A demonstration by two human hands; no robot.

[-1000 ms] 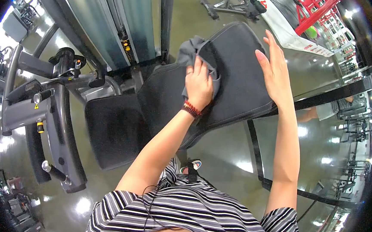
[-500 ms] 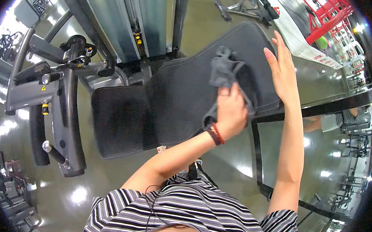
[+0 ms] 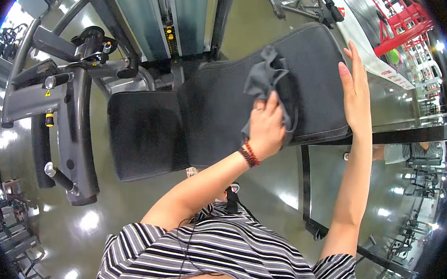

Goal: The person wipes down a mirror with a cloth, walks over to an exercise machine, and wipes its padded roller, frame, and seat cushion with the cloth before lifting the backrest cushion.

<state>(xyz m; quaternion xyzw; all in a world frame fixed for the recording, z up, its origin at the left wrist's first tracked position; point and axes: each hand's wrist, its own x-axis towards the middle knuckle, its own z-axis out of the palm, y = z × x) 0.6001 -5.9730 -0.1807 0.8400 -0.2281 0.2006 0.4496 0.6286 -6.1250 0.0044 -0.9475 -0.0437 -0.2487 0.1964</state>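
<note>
My left hand [image 3: 267, 126], with dark and red beaded bracelets at the wrist, presses a crumpled grey cloth [image 3: 266, 77] against a machine's black padded backrest [image 3: 316, 68]. Its fingers are closed over the lower part of the cloth, while the rest spreads loosely above them. My right hand [image 3: 358, 92] is at the far right edge of the backrest, fingers stretched out and thumb apart, holding nothing. Its palm appears to rest against that edge. To the left, the black seat pad [image 3: 146, 134] joins the backrest.
Grey machine arms with handles [image 3: 74, 124] stand left of the seat. Behind it rises the weight stack housing [image 3: 185, 17]. A black frame bar [image 3: 410, 136] runs at the right. Farther off are a bench stand [image 3: 305, 5], a red rack [image 3: 402, 27] and another person [image 3: 398, 154].
My left hand has slid the cloth leftward over the backrest. My right hand keeps its place at the edge; the view has shifted slightly.
</note>
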